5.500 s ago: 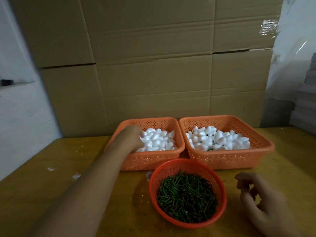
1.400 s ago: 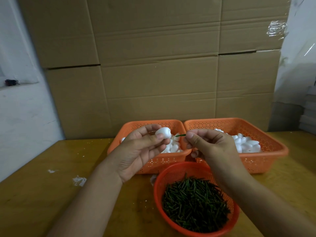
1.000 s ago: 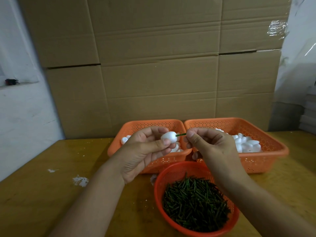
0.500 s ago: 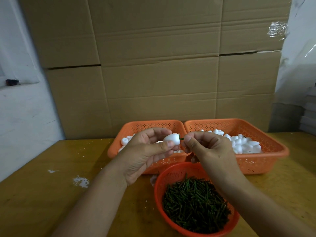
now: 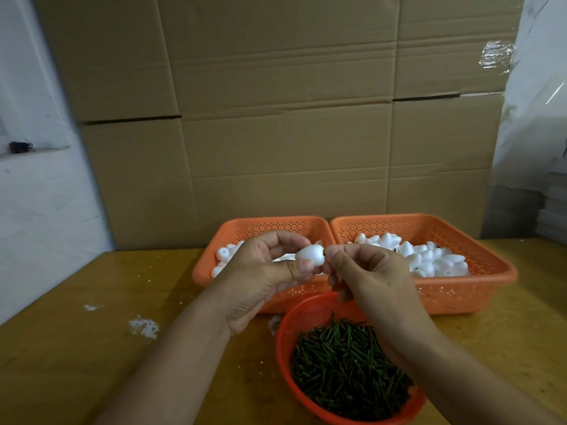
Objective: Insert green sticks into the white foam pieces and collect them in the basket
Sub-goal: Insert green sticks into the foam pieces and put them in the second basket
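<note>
My left hand [image 5: 260, 277] pinches a white foam piece [image 5: 310, 255] between thumb and fingers, above the left orange basket [image 5: 264, 228]. My right hand [image 5: 368, 274] meets it from the right, its fingertips pinching a green stick [image 5: 323, 254] that is almost wholly sunk into the foam; only a dark tip shows. The left basket holds loose white foam pieces [image 5: 224, 254]. The right orange basket [image 5: 478, 259] holds several more foam pieces [image 5: 429, 256]. A round orange bowl [image 5: 287, 332] full of green sticks [image 5: 346, 366] sits nearest me, under my right wrist.
Everything stands on a yellow wooden table [image 5: 76, 348] with white foam crumbs [image 5: 144, 326] at the left. A wall of cardboard boxes [image 5: 276, 118] rises right behind the baskets. A white wall [image 5: 36, 210] closes the left side.
My left hand came out of the left basket with a foam piece. My right hand brought a green stick to it and pushed it in, so the visible stick has shrunk to a tip.
</note>
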A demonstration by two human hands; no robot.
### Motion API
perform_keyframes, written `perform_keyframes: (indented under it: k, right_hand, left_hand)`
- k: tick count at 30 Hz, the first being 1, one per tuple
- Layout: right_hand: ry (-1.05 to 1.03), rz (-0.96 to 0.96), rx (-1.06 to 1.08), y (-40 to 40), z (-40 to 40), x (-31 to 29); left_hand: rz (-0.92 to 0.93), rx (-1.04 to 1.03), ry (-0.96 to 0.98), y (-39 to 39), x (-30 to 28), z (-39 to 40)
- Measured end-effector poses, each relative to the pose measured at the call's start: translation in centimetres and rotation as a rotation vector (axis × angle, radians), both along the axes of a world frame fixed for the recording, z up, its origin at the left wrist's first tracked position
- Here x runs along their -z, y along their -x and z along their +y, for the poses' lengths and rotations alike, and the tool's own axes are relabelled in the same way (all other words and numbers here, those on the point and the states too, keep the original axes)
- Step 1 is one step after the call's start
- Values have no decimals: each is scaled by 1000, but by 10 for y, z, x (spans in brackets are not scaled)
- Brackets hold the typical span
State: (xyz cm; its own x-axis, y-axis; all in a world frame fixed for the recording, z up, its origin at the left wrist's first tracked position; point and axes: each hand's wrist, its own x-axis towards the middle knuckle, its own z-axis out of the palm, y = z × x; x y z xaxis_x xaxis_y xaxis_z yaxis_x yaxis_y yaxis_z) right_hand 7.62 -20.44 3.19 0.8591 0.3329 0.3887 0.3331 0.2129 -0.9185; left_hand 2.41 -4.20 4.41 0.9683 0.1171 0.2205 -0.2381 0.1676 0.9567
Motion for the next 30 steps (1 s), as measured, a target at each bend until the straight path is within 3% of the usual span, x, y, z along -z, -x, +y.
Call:
perform_keyframes:
  k: [7,15,21,30]
  right_hand:
    - [14,23,-16,1,-1,0]
    - [168,98,-156,-5,-3,1]
    - [108,160,-130,-6,0,6]
    - [154,55,-123,-2,-1,5]
  left_hand:
    - [-10,-16,-28,0,-1,0]
    - [-55,-68,8,-2,-3,-1]
    - [-32,-66,0,-1,-1,-4]
    - [-11,-50,-96,-1,0,-2]
